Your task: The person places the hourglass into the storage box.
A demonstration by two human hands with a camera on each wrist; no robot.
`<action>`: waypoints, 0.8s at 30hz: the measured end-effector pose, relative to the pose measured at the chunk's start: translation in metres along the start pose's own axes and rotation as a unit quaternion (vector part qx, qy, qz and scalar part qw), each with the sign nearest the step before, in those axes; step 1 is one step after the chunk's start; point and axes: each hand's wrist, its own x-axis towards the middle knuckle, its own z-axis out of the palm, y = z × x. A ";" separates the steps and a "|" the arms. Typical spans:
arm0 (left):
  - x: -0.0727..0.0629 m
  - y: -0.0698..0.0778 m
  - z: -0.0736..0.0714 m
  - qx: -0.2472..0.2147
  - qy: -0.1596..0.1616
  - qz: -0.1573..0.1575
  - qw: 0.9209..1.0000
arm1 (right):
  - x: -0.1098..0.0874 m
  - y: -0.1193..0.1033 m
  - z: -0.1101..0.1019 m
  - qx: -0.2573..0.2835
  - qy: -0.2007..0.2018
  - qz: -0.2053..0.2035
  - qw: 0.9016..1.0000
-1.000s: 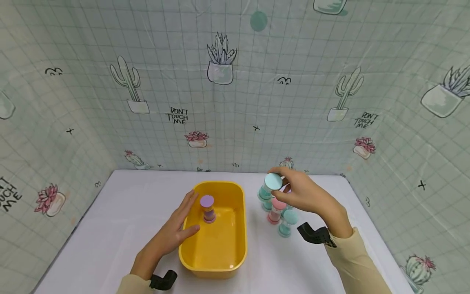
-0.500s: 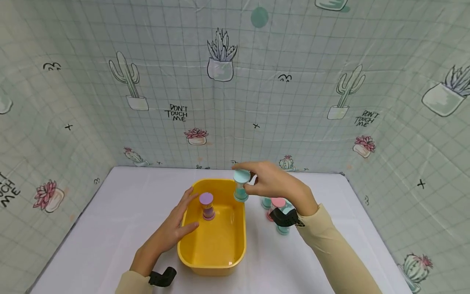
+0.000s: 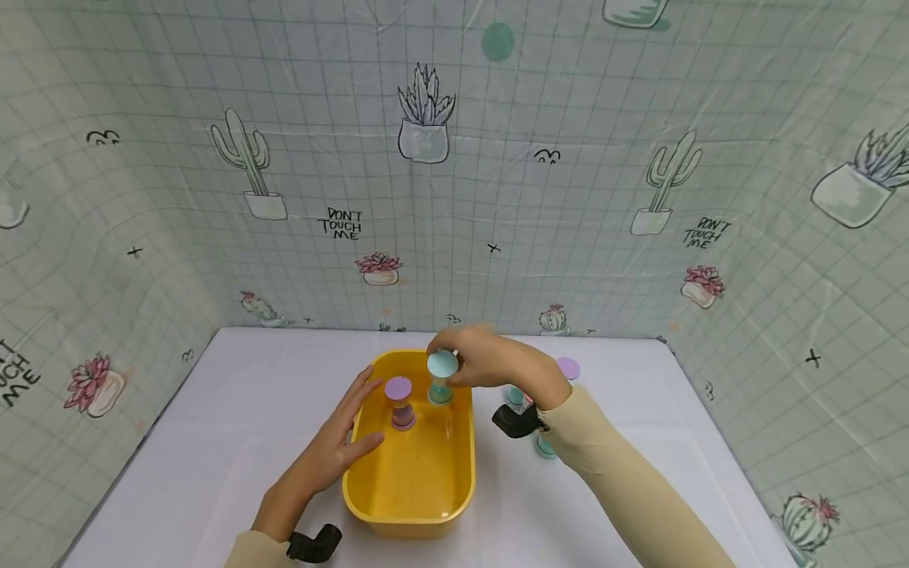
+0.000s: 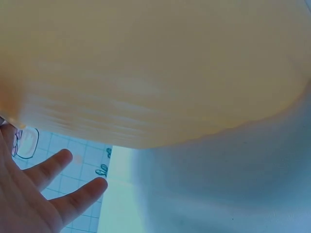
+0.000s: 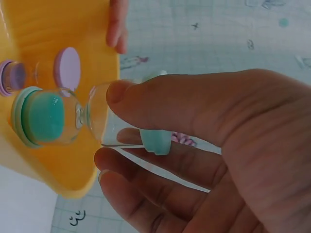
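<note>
My right hand (image 3: 490, 359) pinches a teal-capped hourglass (image 3: 442, 364) by its upper part, over the back right of a yellow plastic bin (image 3: 412, 505). In the right wrist view the thumb and fingers grip the upper glass bulb, and teal sand (image 5: 46, 116) fills the lower one. A purple hourglass (image 3: 399, 389) stands upright in the bin, to the left of the teal one. My left hand (image 3: 330, 442) rests on the bin's left rim, fingers spread and thumb over the inside. The left wrist view shows its extended fingers (image 4: 80, 199) beside the bin wall.
Right of the bin, several more hourglasses stand on the white table (image 3: 604, 505), partly hidden by my right forearm. Among them show a purple cap (image 3: 568, 368) and a teal base (image 3: 545, 447). A patterned cloth backdrop (image 3: 454, 197) encloses the table's back and sides.
My right hand has lifted the teal hourglass from the group on the right and carried it left, then down into the bin. The left hand has stayed at the rim.
</note>
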 end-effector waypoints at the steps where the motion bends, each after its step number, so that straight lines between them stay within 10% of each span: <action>1: 0.000 0.000 0.000 -0.003 0.000 0.001 1.000 | 0.003 0.000 0.002 0.000 -0.006 0.000 1.000; 24: -0.001 0.000 -0.001 -0.015 -0.007 -0.001 1.000 | 0.041 0.003 0.044 -0.022 -0.072 0.092 0.993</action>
